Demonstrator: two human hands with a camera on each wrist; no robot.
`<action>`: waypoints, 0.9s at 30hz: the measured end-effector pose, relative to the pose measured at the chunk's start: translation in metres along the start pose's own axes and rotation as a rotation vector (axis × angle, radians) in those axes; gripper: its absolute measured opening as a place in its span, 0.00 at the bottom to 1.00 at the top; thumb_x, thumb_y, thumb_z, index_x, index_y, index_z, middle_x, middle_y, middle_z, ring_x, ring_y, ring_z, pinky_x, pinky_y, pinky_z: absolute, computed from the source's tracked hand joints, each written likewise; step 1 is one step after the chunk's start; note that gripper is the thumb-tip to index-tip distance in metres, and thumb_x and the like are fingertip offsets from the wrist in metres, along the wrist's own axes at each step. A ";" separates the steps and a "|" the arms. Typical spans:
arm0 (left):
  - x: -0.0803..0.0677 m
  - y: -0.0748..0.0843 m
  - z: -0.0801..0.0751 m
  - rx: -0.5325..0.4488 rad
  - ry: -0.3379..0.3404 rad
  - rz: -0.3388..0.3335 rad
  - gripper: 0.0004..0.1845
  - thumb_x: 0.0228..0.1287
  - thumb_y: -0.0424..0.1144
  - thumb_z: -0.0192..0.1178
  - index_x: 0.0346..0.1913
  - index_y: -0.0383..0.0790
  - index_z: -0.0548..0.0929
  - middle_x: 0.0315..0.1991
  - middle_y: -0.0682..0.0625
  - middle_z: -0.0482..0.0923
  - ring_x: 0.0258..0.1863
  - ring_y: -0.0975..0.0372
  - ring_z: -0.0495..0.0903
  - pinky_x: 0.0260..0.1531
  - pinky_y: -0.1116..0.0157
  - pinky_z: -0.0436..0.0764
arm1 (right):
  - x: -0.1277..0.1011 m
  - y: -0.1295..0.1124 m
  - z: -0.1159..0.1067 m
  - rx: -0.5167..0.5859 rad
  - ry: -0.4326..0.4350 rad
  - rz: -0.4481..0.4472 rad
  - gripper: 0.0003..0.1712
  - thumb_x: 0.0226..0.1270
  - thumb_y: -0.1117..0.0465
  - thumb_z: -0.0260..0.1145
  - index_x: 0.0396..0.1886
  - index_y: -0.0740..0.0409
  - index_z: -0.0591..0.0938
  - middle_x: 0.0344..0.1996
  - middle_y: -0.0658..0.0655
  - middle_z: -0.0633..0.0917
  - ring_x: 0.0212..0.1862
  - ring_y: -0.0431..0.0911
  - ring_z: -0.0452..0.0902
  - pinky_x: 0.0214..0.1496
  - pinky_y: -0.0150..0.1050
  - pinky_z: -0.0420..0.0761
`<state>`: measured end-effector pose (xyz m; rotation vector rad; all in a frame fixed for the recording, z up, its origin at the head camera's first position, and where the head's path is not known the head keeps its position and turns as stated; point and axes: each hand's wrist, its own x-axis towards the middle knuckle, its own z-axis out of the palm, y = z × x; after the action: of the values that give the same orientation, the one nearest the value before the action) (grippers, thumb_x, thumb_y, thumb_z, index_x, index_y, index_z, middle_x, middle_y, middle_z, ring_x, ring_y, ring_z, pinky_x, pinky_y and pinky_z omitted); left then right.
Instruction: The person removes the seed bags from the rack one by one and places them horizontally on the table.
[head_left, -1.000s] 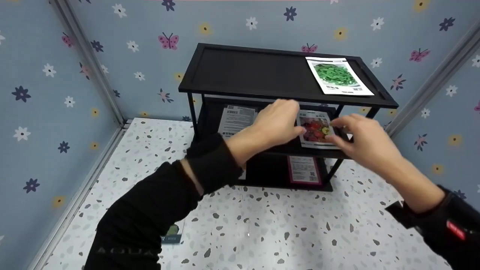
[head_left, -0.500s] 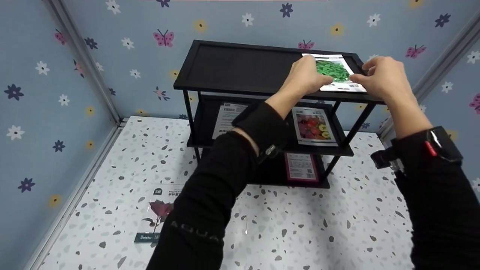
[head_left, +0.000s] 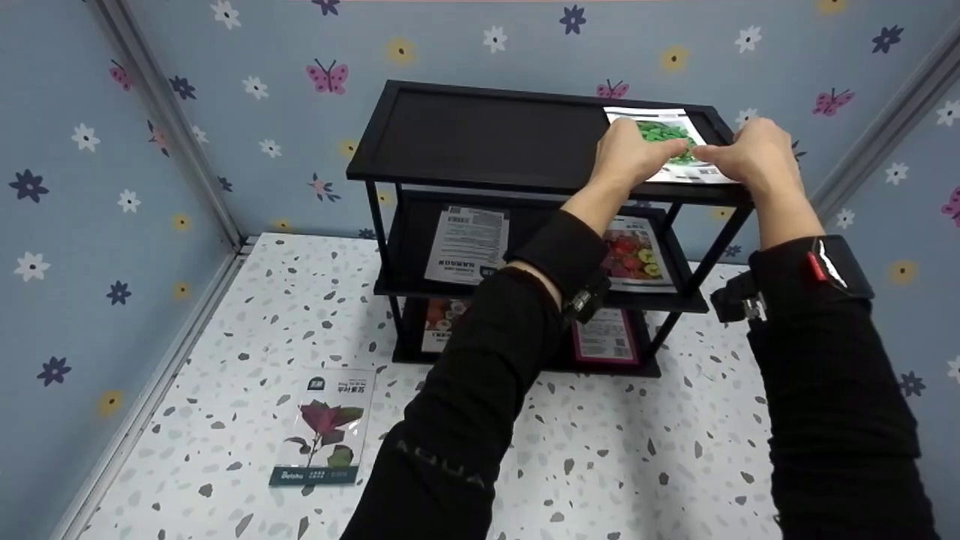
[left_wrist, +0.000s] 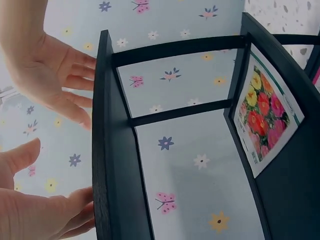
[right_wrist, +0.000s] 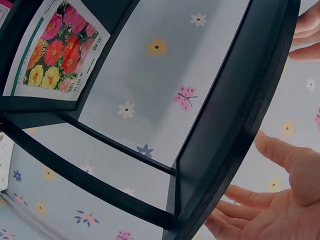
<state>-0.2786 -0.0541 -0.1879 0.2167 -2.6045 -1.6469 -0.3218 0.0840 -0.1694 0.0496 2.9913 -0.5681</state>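
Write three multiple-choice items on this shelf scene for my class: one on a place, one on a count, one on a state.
1. Where does the green seed packet lie?
A. top tier of the black shelf
B. middle tier
C. floor

2. How many packets lie on the speckled floor?
A. none
B. one
C. three

3. How are the left hand and right hand on the green packet?
A. fists clenched in the air
B. fingers laid on it
C. both hanging at the person's sides

Answers: 1 A, it lies at the top tier's right end; 2 B, only the purple-leaf packet; 3 B, fingertips of both rest on it.
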 end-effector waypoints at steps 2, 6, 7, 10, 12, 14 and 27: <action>0.001 0.002 0.001 -0.025 0.008 -0.018 0.34 0.53 0.52 0.61 0.62 0.44 0.64 0.57 0.56 0.66 0.50 0.67 0.70 0.40 0.75 0.72 | 0.000 -0.001 0.000 0.026 0.013 0.023 0.42 0.59 0.40 0.53 0.57 0.73 0.65 0.58 0.72 0.62 0.45 0.57 0.68 0.45 0.48 0.72; 0.003 0.004 0.003 -0.072 0.023 -0.047 0.33 0.52 0.51 0.62 0.61 0.44 0.65 0.55 0.56 0.68 0.48 0.67 0.70 0.40 0.75 0.72 | 0.000 -0.003 -0.001 0.066 0.036 0.050 0.36 0.58 0.41 0.55 0.50 0.69 0.69 0.53 0.68 0.66 0.35 0.49 0.68 0.35 0.41 0.71; 0.003 0.005 0.003 -0.080 0.021 -0.054 0.33 0.52 0.51 0.62 0.60 0.44 0.66 0.54 0.57 0.68 0.47 0.67 0.70 0.40 0.74 0.72 | 0.000 -0.004 -0.001 0.069 0.037 0.056 0.36 0.58 0.41 0.55 0.50 0.69 0.69 0.53 0.68 0.66 0.35 0.49 0.67 0.35 0.40 0.71; 0.004 0.006 0.000 -0.110 0.013 -0.072 0.34 0.53 0.51 0.62 0.62 0.45 0.64 0.57 0.57 0.66 0.51 0.67 0.69 0.42 0.75 0.71 | -0.002 -0.005 -0.004 0.069 0.025 0.074 0.44 0.57 0.40 0.54 0.61 0.71 0.61 0.60 0.68 0.60 0.43 0.52 0.65 0.39 0.40 0.72; 0.005 0.007 -0.004 -0.145 0.003 -0.094 0.35 0.53 0.50 0.61 0.63 0.46 0.62 0.57 0.57 0.65 0.51 0.67 0.68 0.41 0.73 0.73 | -0.003 -0.005 -0.007 0.065 0.021 0.075 0.46 0.57 0.39 0.54 0.62 0.71 0.59 0.60 0.68 0.60 0.45 0.52 0.65 0.38 0.39 0.72; 0.005 0.007 -0.008 -0.170 -0.004 -0.114 0.34 0.54 0.50 0.61 0.63 0.47 0.62 0.57 0.57 0.65 0.51 0.66 0.69 0.38 0.71 0.75 | -0.004 -0.004 -0.009 0.078 0.019 0.076 0.45 0.56 0.39 0.55 0.62 0.70 0.60 0.55 0.65 0.66 0.41 0.50 0.68 0.33 0.36 0.73; 0.001 0.006 -0.030 -0.239 -0.098 -0.285 0.32 0.51 0.37 0.65 0.60 0.51 0.66 0.53 0.54 0.68 0.43 0.57 0.75 0.28 0.66 0.79 | -0.003 0.004 -0.008 0.238 0.021 0.106 0.46 0.56 0.42 0.58 0.64 0.70 0.55 0.42 0.58 0.69 0.18 0.35 0.68 0.23 0.28 0.76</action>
<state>-0.2769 -0.0789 -0.1697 0.5290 -2.5066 -2.0908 -0.3190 0.0903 -0.1634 0.2315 2.9016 -0.9119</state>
